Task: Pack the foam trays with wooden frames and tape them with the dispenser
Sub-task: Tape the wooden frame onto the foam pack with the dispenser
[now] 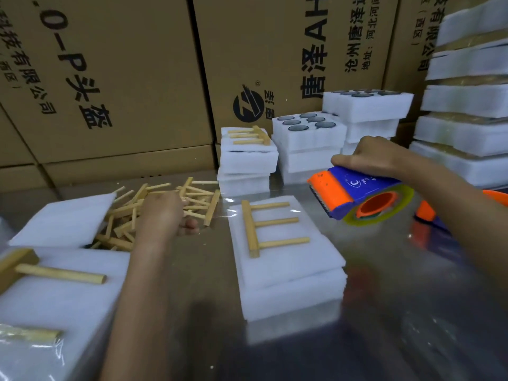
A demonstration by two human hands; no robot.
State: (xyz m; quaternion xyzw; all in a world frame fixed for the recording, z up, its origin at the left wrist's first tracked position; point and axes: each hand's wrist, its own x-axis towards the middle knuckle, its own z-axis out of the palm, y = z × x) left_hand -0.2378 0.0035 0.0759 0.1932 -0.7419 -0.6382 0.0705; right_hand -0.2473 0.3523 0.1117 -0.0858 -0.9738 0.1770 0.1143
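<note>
At the table's left edge, a wrapped foam tray (55, 303) bearing wooden pieces is seen, with a loose foam sheet (66, 221) behind it. Over the pile of wooden sticks (165, 199) toward the back edge, the left hand (162, 213) is held with fingers loosely curled; whether a stick is pinched cannot be told. Near the table's middle, a foam tray stack (288, 273) is topped by a wooden frame (264, 226). Light, soft foam is judged easily dented, so its side edges should be held. To the right, the tape dispenser (360, 196) is gripped from above by the right hand (368, 155).
</note>
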